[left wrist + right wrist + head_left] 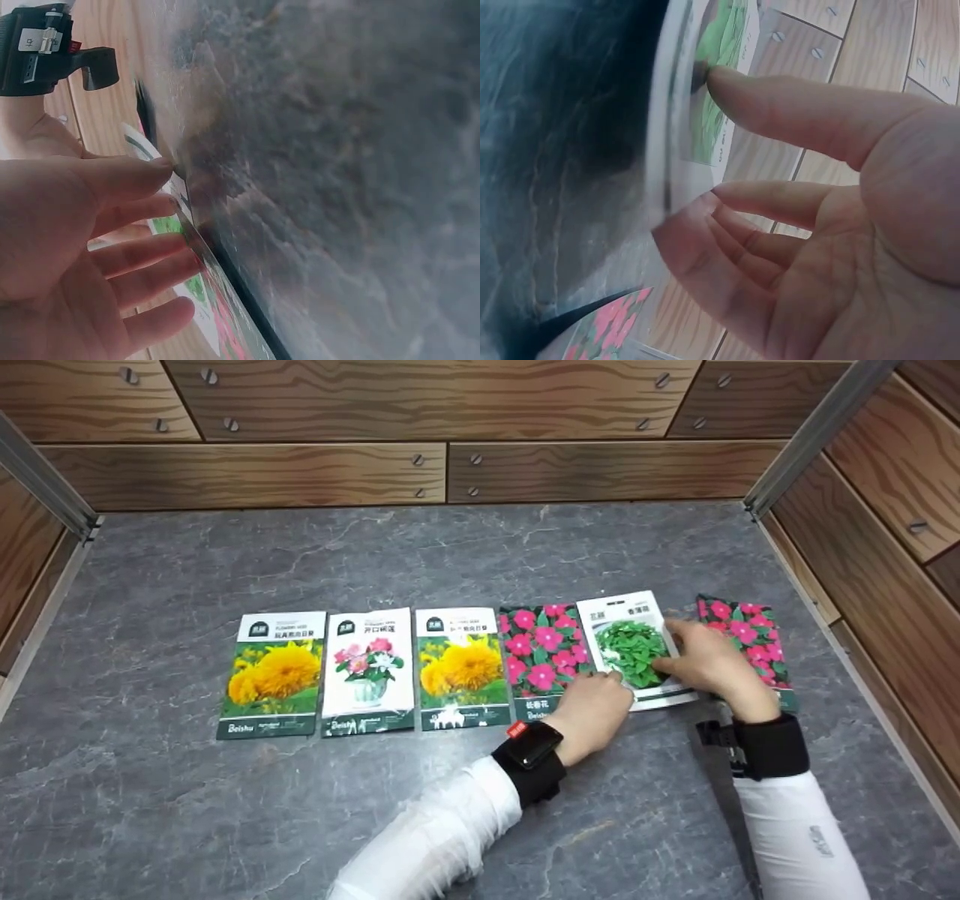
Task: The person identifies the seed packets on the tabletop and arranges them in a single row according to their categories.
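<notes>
A white seed packet with green leaves [636, 649] lies between two packets with pink flowers. My right hand [716, 664] pinches its right side, the thumb on the printed front and the fingers at the edge, as the right wrist view shows on the leaf packet [718, 52]. My left hand [596, 709] pinches the packet's lower left corner between thumb and forefinger, the other fingers loosely bent. That hand also covers part of the left pink-flower packet [544, 645]. Behind my right hand, the other pink-flower packet [750, 634] is partly hidden.
Further left in the row lie a yellow sunflower packet [461, 667], a packet with potted pink flowers [367, 671] and another sunflower packet [271, 675]. They rest on a grey marbled tabletop [225, 817]. Wood-patterned panels [450, 405] stand at the back and sides.
</notes>
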`<state>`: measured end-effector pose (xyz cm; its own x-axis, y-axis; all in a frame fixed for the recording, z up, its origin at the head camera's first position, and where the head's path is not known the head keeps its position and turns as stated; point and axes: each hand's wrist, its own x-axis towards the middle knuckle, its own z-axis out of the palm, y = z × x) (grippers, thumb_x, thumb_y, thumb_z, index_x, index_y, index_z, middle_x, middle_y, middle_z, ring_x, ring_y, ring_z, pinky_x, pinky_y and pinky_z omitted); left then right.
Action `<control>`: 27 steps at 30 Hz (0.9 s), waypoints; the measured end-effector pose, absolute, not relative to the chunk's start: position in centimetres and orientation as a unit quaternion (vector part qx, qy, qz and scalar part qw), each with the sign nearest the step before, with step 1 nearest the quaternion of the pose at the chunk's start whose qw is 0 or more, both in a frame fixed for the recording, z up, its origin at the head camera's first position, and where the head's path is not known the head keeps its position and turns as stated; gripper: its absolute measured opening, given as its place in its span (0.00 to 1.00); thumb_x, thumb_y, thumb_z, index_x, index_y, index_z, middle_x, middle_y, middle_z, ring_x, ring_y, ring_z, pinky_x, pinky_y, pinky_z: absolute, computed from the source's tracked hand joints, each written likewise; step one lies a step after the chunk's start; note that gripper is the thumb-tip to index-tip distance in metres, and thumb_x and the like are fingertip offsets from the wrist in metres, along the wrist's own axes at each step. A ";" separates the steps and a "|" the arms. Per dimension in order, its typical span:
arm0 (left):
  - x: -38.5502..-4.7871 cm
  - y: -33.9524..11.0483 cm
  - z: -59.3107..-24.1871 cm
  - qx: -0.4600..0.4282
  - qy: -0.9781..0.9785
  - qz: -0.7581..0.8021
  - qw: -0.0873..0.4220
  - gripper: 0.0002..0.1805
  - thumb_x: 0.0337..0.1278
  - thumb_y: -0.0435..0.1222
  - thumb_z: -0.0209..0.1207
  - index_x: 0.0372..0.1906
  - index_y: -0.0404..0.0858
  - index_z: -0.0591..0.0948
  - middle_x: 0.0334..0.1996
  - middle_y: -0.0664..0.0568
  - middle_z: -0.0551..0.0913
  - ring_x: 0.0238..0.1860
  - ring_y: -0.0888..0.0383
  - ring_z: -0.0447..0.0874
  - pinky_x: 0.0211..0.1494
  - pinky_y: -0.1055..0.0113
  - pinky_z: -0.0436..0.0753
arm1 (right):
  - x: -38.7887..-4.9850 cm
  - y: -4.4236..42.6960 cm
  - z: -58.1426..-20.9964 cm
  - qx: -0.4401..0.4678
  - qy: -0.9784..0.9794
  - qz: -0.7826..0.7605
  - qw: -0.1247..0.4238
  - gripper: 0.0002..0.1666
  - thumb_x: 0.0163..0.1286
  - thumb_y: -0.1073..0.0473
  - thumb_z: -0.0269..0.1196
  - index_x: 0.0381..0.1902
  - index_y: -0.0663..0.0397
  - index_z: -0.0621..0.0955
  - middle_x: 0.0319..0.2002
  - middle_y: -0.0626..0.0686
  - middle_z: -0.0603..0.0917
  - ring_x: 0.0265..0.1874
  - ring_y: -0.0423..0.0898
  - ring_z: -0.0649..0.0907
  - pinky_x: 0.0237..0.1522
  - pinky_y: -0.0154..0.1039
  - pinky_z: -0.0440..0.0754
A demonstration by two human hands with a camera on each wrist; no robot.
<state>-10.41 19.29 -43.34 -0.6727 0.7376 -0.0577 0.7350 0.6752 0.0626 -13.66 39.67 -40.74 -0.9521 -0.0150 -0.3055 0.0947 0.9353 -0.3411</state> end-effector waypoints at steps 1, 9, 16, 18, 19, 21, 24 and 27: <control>-10.4 19.3 -43.3 0.403 0.914 0.019 0.041 0.09 0.73 0.38 0.61 0.49 0.50 0.89 0.52 0.58 0.88 0.51 0.62 0.89 0.54 0.68 0.88 | -13.7 39.6 -40.8 0.017 0.973 -0.173 0.151 0.47 0.72 0.54 0.65 0.77 0.77 0.61 0.64 0.81 0.76 0.63 0.77 0.77 0.64 0.72 0.78; -10.2 19.1 -43.2 0.403 0.914 0.020 0.049 0.09 0.72 0.38 0.62 0.49 0.50 0.89 0.55 0.58 0.88 0.53 0.61 0.88 0.58 0.66 0.88 | -13.7 39.5 -41.5 -0.020 0.980 -0.147 0.131 0.40 0.69 0.57 0.66 0.69 0.81 0.70 0.61 0.83 0.75 0.60 0.78 0.77 0.65 0.73 0.76; -10.1 19.1 -43.1 0.403 0.914 0.008 0.049 0.10 0.73 0.39 0.61 0.52 0.51 0.89 0.57 0.58 0.87 0.56 0.62 0.87 0.60 0.66 0.87 | -13.3 39.7 -41.7 -0.051 0.984 -0.113 0.125 0.38 0.72 0.55 0.66 0.67 0.81 0.73 0.57 0.81 0.75 0.55 0.74 0.79 0.61 0.69 0.79; -10.1 19.2 -43.1 0.401 0.915 0.010 0.050 0.11 0.73 0.39 0.61 0.53 0.51 0.89 0.57 0.59 0.87 0.56 0.62 0.87 0.60 0.66 0.87 | -13.3 39.7 -41.8 -0.060 0.985 -0.107 0.122 0.37 0.72 0.55 0.65 0.67 0.81 0.73 0.58 0.80 0.75 0.55 0.73 0.79 0.62 0.69 0.79; -10.1 19.2 -43.2 0.400 0.915 0.012 0.050 0.11 0.73 0.39 0.61 0.53 0.51 0.89 0.57 0.59 0.87 0.56 0.62 0.87 0.60 0.66 0.88 | -13.3 39.7 -41.8 -0.063 0.985 -0.106 0.120 0.37 0.72 0.55 0.65 0.66 0.81 0.74 0.57 0.80 0.75 0.56 0.73 0.79 0.62 0.69 0.79; -10.2 19.1 -43.3 0.400 0.915 0.017 0.049 0.11 0.73 0.39 0.61 0.53 0.50 0.89 0.57 0.58 0.87 0.56 0.61 0.87 0.59 0.66 0.88 | -13.3 39.6 -41.8 -0.067 0.985 -0.106 0.117 0.36 0.72 0.55 0.65 0.65 0.81 0.74 0.57 0.80 0.76 0.55 0.73 0.79 0.62 0.69 0.79; -10.3 19.0 -43.5 0.402 0.914 0.029 0.048 0.11 0.74 0.39 0.60 0.53 0.49 0.89 0.57 0.57 0.87 0.56 0.60 0.87 0.58 0.65 0.88 | -13.3 39.6 -41.8 -0.066 0.985 -0.109 0.114 0.36 0.71 0.55 0.65 0.65 0.81 0.74 0.56 0.79 0.76 0.55 0.74 0.79 0.62 0.69 0.79; -10.5 18.8 -43.5 0.405 0.912 0.046 0.048 0.12 0.76 0.42 0.59 0.54 0.49 0.88 0.59 0.55 0.87 0.58 0.58 0.86 0.60 0.63 0.88 | -13.2 39.5 -41.8 -0.057 0.985 -0.115 0.118 0.37 0.73 0.55 0.64 0.68 0.80 0.73 0.57 0.80 0.75 0.55 0.74 0.79 0.62 0.69 0.79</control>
<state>-10.45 18.79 -43.49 -0.6675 0.7429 -0.0510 0.7339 0.6679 0.1232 -13.17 39.51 -41.81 -0.9655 -0.1402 -0.2196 -0.0856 0.9669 -0.2405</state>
